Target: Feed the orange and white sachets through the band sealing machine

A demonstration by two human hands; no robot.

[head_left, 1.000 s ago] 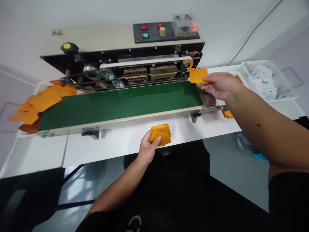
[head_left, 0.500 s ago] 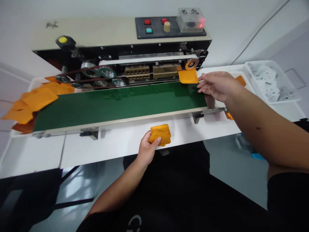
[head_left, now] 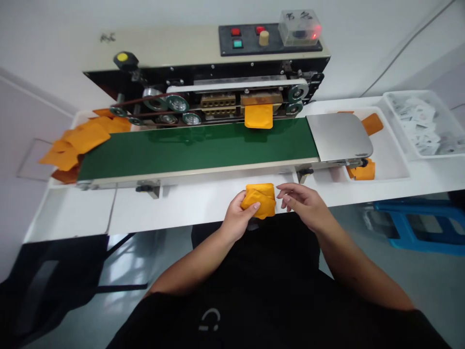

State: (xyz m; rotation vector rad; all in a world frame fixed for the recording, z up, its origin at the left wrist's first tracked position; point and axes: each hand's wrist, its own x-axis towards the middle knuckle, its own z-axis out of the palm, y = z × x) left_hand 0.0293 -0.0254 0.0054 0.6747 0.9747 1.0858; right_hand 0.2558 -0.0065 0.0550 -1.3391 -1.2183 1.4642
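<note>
My left hand grips a small stack of orange pouches, its thumb across the front, just off the table's front edge. Beside the stack on the right is my right hand, fingers apart and bent, with nothing visible in them. Another orange pouch hangs from the band sealing machine, its upper edge caught in the sealing bars. Below it runs the green conveyor belt.
A tray at the left end holds a pile of orange pouches. Right of the belt are a metal plate, a white tray with several pouches, and a clear bin of small white packets. A blue stool stands below.
My right hand has left the machine's infeed and come down beside the stack. The pouch in the sealer has travelled left. My left hand still holds the stack; the view has shifted.
</note>
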